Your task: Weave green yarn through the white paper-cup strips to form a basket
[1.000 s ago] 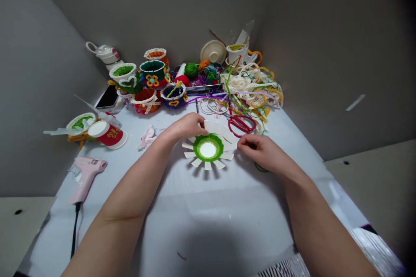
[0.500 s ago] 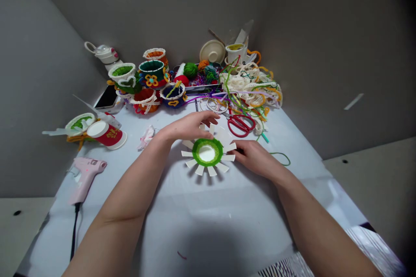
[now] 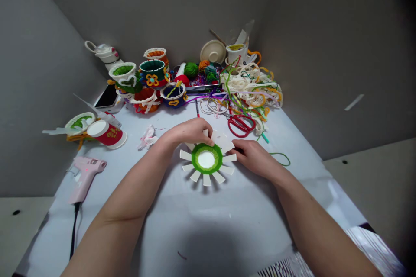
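A paper cup (image 3: 207,180), slit into white strips that fan out like petals, sits between my hands with green yarn (image 3: 195,160) wound in a ring around its white base. My left hand (image 3: 195,131) is closed on the far side of the cup, thumb against the ring's edge. At the right, my right hand (image 3: 251,154) has its fingers curled at the strip tips; the fingertips are partly hidden behind a strip. A loose green strand (image 3: 283,154) shows beyond the right hand.
Red-handled scissors (image 3: 241,125) lie past the right hand, near a heap of lace and cords (image 3: 251,84). Several decorated yarn cups (image 3: 152,73) stand at the back left. A pink glue gun (image 3: 86,177) and a red-and-white paper cup (image 3: 108,135) are at the left.
My left hand has closed onto the cup's far side from a more open pose. The cup has turned and tipped slightly, its near strips shifting toward me. My right hand stays nearly still.
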{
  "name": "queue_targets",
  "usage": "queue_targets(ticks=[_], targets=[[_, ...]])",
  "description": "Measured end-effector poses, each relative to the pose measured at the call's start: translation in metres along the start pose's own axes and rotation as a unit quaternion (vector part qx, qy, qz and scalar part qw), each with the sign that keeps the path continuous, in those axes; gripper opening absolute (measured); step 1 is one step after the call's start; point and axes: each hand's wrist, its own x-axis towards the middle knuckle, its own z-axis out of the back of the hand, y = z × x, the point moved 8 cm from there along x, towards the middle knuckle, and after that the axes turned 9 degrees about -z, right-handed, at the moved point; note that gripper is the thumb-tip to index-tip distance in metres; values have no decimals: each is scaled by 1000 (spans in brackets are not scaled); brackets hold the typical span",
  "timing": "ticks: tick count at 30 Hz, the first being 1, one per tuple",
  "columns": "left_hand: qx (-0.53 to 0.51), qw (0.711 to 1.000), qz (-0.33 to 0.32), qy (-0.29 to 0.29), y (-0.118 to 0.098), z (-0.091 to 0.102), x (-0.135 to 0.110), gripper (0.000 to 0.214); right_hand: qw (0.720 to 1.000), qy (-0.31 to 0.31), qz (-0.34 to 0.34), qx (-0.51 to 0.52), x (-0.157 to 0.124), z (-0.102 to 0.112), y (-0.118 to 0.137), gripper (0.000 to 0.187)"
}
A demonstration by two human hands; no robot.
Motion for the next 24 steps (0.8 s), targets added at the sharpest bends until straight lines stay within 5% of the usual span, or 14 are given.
queue_targets(ticks=[9,16,24], targets=[[17,995,76,-69,13,17,-4,27,994,-37,-35,92,1,14,-10,21],[25,992,94,-83,19,18,-4,27,960,-73,-92,254,-4,32,-19,27],[31,992,94,-80,19,16,-2,26,953,-69,-56,288,-9,35,-5,24]])
